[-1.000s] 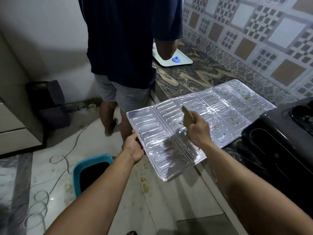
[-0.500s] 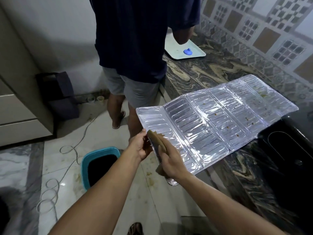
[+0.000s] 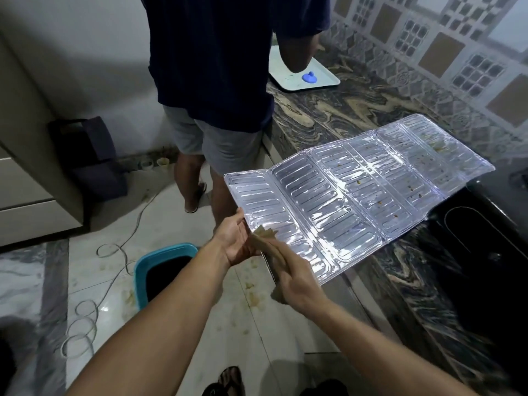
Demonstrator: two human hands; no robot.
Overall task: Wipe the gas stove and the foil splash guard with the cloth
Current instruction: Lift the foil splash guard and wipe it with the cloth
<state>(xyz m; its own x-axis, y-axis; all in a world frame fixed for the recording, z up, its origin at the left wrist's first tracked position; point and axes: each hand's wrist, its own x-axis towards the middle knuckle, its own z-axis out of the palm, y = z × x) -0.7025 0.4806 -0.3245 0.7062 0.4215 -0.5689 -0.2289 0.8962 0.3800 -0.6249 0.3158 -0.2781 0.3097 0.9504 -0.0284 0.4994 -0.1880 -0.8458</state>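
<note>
The foil splash guard [image 3: 357, 201] lies unfolded, its far half on the marble counter [image 3: 328, 115] and its near end sticking out past the counter edge over the floor. The left hand [image 3: 233, 241] pinches that overhanging corner, thumb on top. The right hand [image 3: 297, 284] is closed around a tan cloth [image 3: 264, 238] and presses it onto the foil edge right next to the left hand, the two nearly touching.

What I'd worry about: this foil is thin and creased into panels, so pushing down hard where nothing supports it could buckle or tear it. The edge could also nick a finger if the cloth slips off. Crumbs swept off that end might miss the teal bin [image 3: 163, 270], which sits below and to the left of the hands, and the floor already has bits on it. The panels beyond the right hand are speckled with brown spots, so most of the wiping looks undone to me. The gas stove [image 3: 485, 238], out past the right hand, touches the guard's far side, so dragging the foil could snag there.

Another person [image 3: 217, 67] stands beyond the hands at the counter; swinging the sheet could bump them.

No brand, label or writing readable anywhere.
</note>
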